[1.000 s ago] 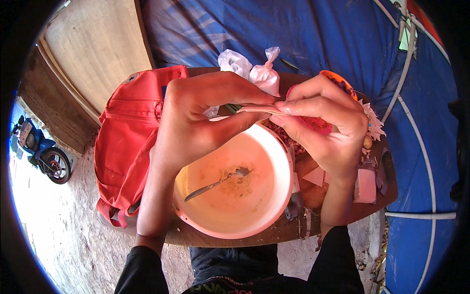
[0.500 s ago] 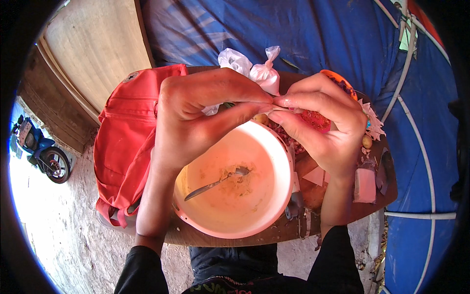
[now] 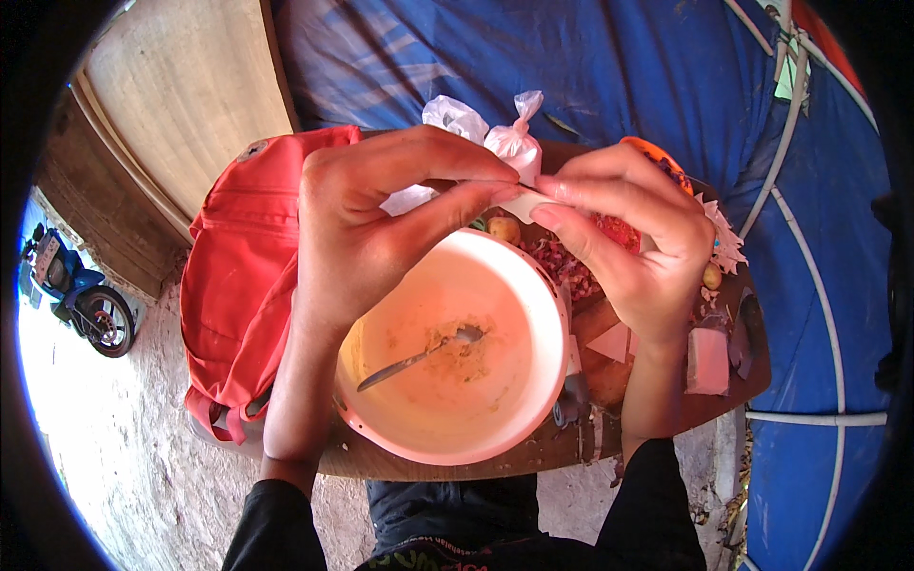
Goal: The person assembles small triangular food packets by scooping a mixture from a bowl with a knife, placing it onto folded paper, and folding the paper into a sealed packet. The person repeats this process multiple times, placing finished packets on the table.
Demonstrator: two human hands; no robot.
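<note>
Above the far rim of a large pale basin (image 3: 405, 309), both my hands pinch one small, flat, whitish piece like a dough wrapper (image 3: 526, 206). My left hand (image 3: 367, 224) grips its left end between thumb and forefinger. The other end is pressed between the thumb and fingers of my right hand (image 3: 643, 243). A metal spoon (image 3: 400, 367) lies in the basin, its bowl in a smear of yellowish-brown remains. Chopped reddish-purple pieces (image 3: 564, 268) lie right of the basin, partly behind my right hand. A whitish triangular sheet (image 3: 614, 341) rests nearby on the table.
A red bag (image 3: 238, 238) covers the table's left side. Tied plastic bags (image 3: 515, 143) stand at the back, near a round yellowish potato (image 3: 505, 228). An orange bowl (image 3: 645, 147) is at the far right, and a wrapped white block (image 3: 707, 362) nearer. Blue tarpaulin (image 3: 590, 67) hangs behind.
My left fingers have drawn slightly left, away from my right fingers. More of the whitish piece now shows between them. The basin and spoon stay in place.
</note>
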